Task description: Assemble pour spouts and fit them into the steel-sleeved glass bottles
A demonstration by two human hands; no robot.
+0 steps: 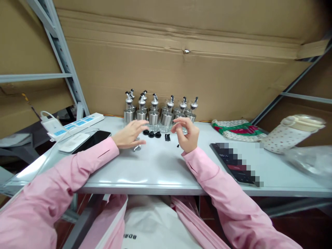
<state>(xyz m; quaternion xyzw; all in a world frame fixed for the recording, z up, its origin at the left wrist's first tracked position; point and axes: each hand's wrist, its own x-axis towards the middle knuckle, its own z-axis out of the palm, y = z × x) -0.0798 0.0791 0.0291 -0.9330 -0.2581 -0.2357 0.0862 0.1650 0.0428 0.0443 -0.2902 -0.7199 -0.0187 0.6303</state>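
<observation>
- My left hand (129,134): palm down, fingers spread wide, out over the table (153,169). Looks open, no grip seen.
- Silver piece (137,148) lies on the table, partly hidden by my left hand; can't tell if they touch.
- My right hand (187,134): raised, fingers bent in, loosely half closed. Can't tell if anything is inside.
- Small black bit (178,146) on the table, just beside my right hand.
- Glass-and-steel bottles (153,117) stand upright, grouped at the back of the table between and beyond my hands; silver pour spouts (155,100) with black tips on top of those I can make out.
- Black caps (151,134), three in a row, in front of the bottles, near my left fingertips.
- Black strips (167,137), small, side by side, right of the caps.
- Left side: power strip (88,120) with a white charger (52,126) at its near end, white device (75,142) and dark phone (96,138) partly behind my sleeve.
- Right side: lit phone (234,164), partly pixelated; patterned cloth (240,130); dotted flask (287,136) lying tilted; clear plastic bag (308,160), blurred.
- Cardboard (181,72) behind the bottles.
</observation>
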